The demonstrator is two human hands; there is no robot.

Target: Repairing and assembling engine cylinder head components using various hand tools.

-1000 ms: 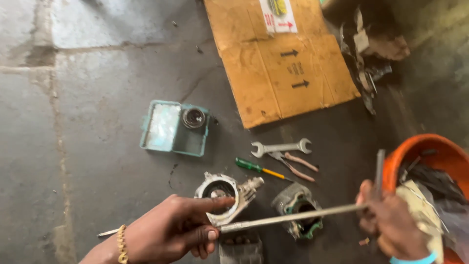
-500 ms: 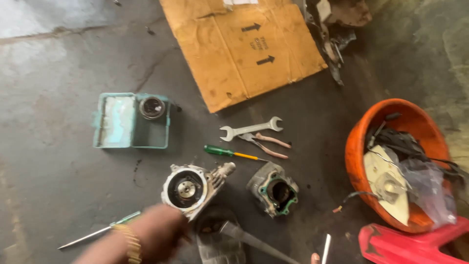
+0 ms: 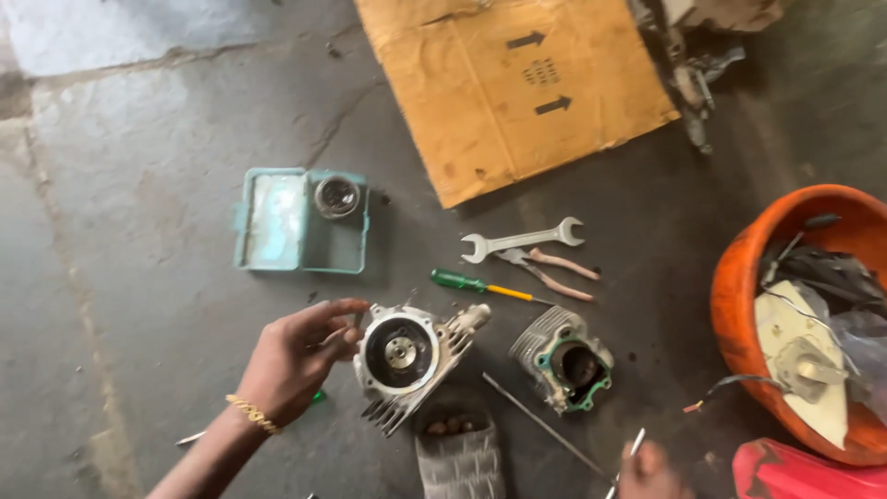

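Left hand (image 3: 294,359) fingertips touching cylinder head (image 3: 407,356) on floor (image 3: 166,305); right hand (image 3: 650,467) pinching thin rod (image 3: 545,427); cylinder block (image 3: 562,359) beside.

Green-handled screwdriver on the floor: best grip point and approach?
Grip the green handle of the screwdriver, coming from above, fingers across its width. It lies flat on the concrete floor; the handle is the thickest part, clear of the pliers near its tip.
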